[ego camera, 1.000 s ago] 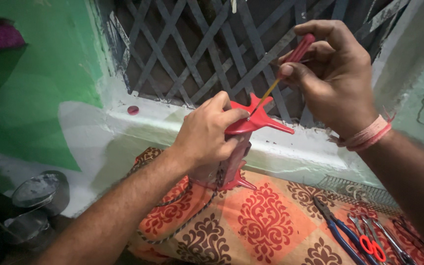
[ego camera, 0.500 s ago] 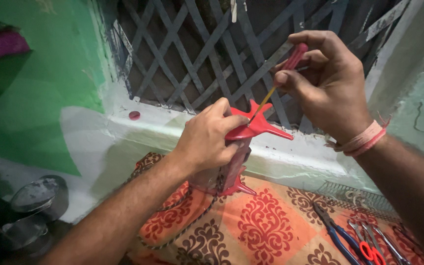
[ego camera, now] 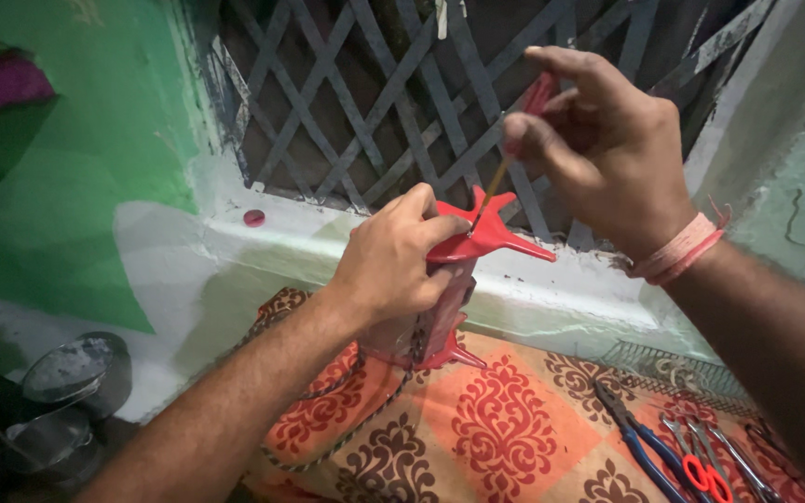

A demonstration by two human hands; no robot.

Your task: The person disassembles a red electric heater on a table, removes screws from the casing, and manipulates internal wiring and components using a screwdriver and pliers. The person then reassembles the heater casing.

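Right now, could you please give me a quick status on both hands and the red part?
Left hand clamped around red star-topped device standing on patterned cloth. Right hand pinching screwdriver, tip at the device's top. Nothing in the way; pliers lie aside.

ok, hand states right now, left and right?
Left hand: closed around the red plastic device, holding it upright on the patterned cloth.
Right hand: fingers pinched on a red-handled screwdriver, tip down on the device's top.
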